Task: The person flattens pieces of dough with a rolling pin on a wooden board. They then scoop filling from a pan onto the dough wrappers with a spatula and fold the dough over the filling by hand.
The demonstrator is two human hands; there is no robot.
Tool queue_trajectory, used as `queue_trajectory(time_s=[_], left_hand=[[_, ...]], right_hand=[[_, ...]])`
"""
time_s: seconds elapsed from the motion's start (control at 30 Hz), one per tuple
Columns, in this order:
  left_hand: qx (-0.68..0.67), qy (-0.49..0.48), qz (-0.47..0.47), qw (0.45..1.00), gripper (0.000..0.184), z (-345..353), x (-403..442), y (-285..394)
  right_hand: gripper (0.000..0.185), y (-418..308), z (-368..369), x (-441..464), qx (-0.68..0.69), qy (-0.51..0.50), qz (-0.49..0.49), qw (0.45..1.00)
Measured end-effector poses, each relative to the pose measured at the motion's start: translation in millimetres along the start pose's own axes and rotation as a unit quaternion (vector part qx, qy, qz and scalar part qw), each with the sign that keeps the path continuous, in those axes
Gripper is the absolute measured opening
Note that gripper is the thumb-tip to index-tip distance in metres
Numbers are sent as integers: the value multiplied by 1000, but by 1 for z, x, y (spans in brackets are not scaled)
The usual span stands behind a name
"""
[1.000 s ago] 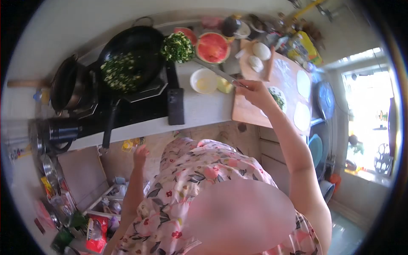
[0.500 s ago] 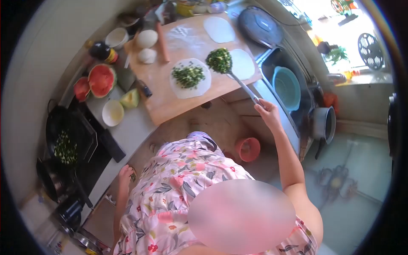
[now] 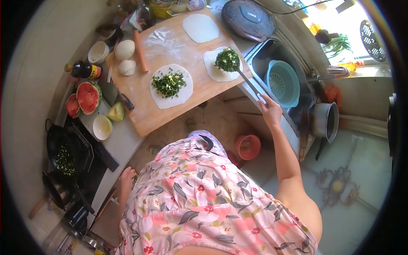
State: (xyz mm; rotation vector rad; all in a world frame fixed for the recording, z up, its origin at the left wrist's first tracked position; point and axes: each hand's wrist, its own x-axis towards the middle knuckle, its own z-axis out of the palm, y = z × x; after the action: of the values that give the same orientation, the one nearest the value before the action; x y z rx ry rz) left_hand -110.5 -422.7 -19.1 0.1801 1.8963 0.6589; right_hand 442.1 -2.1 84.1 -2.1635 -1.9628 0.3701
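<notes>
My right hand point(image 3: 271, 111) is closed around the handle of a long ladle point(image 3: 250, 83). A heap of chopped greens point(image 3: 227, 59) with pale bits covers its head, over the right-hand dough sheet point(image 3: 211, 68). Another dough sheet point(image 3: 170, 100) carries a pile of chopped greens point(image 3: 169, 83) in its middle, and a plain dough sheet point(image 3: 200, 28) lies at the back of the wooden board point(image 3: 131, 100). Low at my left side, my left hand point(image 3: 127, 176) has its fingers curled, with something small and greenish by them that I cannot make out.
On the board lie two dough balls point(image 3: 125, 50), a rolling pin point(image 3: 140, 51) and a knife handle point(image 3: 126, 102). Cut watermelon point(image 3: 89, 97), a bowl point(image 3: 102, 128) and a wok point(image 3: 63, 144) with greens stand left. A blue-green basin point(image 3: 282, 83) sits in the sink at right.
The loaded ladle has moved over the right-hand dough sheet from the gap between the two front sheets. My view has shifted, so the board appears farther left. My left hand stays low.
</notes>
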Motion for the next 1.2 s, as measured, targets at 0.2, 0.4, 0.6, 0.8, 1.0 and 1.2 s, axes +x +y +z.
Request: queue_trajectory(time_s=[0.2,0.4,0.6,0.8,1.0,1.2], left_hand=[[-19,0,-9,1000,55,8,0,-1],[-24,6,-5,1000,56,15,-4,4],[-8,12,3,1000,56,19,-12,15],[-47,8,3,999,55,22,-10,13],[0,24,1,1000,56,41,-32,48],[2,-1,7,1000,56,31,-15,23]], right_hand=[[27,8,2,12,-78,35,-71,994],[24,19,5,18,-97,72,-126,985],[22,22,5,24,-103,93,-139,981],[23,34,6,35,-105,130,-152,974],[23,35,6,45,-141,144,-130,971],[29,33,8,47,-44,110,-54,991]])
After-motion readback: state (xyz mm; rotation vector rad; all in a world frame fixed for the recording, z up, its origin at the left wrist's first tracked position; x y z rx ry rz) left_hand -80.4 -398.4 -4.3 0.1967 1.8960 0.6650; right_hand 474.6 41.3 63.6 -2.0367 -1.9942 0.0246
